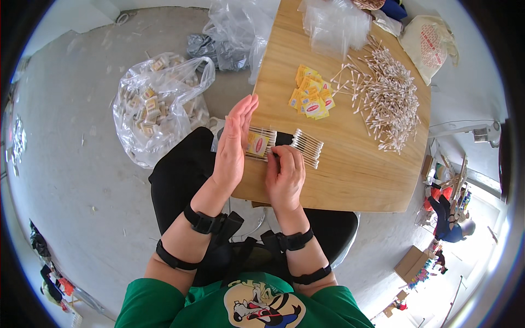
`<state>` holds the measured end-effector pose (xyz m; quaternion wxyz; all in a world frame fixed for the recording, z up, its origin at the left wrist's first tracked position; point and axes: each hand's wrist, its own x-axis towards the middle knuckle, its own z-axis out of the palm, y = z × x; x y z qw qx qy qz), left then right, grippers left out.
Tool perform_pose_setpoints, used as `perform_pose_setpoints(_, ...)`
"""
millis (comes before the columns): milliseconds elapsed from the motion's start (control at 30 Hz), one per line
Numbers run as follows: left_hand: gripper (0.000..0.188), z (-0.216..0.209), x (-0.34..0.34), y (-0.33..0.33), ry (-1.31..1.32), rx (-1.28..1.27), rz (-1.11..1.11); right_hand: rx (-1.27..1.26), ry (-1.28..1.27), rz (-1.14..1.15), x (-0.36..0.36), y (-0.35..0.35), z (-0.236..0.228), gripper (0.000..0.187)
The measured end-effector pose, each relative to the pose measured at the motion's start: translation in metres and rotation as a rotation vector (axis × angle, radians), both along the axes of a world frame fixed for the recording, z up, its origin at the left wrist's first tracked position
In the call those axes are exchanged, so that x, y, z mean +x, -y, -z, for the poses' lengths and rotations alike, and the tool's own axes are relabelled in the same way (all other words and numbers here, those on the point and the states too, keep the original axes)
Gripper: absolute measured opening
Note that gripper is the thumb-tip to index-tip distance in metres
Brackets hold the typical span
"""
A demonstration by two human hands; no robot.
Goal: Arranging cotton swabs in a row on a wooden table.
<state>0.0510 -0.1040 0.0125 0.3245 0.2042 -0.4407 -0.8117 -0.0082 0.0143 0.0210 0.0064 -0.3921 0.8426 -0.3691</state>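
My left hand (232,139) stands flat and upright with straight fingers, pressed against one end of a row of cotton swabs (307,146) lying on the wooden table (355,175). A small yellow packet (257,144) lies on that row beside my palm. My right hand (284,174) rests on the near side of the row, fingers curled on the swabs and packet. Further out lie a heap of yellow packets (311,99) and a big loose pile of cotton swabs (388,98).
A clear plastic bag (158,104) filled with small packed bundles sits on the concrete floor at left. Clear plastic bags (333,24) lie at the table's far end, more crumpled plastic (232,35) beside it. A cloth tote bag (429,44) lies at right.
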Motion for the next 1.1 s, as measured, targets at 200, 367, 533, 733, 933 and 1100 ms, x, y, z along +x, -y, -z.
perform_pose_setpoints(200, 0.072, 0.0028, 0.0001, 0.0002, 0.000, -0.003, -0.005, -0.018, 0.018, 0.028, 0.0012, -0.0017, 0.0032, 0.018)
perform_pose_setpoints(367, 0.072, -0.0001, 0.0002, 0.0004, 0.014, -0.007, -0.003, -0.006, -0.039, -0.010, 0.0008, -0.0018, -0.0002, 0.018)
perform_pose_setpoints(533, 0.072, 0.0023, 0.0004, 0.0006, 0.008, -0.009, -0.005, -0.071, -0.030, -0.001, 0.0021, -0.0038, 0.0036, 0.019)
perform_pose_setpoints(733, 0.072, 0.0009, -0.0008, 0.0007, -0.002, -0.008, -0.003, -0.062, -0.037, -0.025, 0.0001, -0.0043, 0.0019, 0.019)
perform_pose_setpoints(933, 0.072, 0.0011, 0.0000, 0.0005, 0.007, -0.006, -0.016, -0.078, 0.017, 0.040, 0.0014, -0.0025, 0.0032, 0.018)
perform_pose_setpoints(1100, 0.072, 0.0024, -0.0007, 0.0007, 0.000, -0.004, -0.016, -0.055, -0.014, 0.019, 0.0014, -0.0030, 0.0030, 0.020)
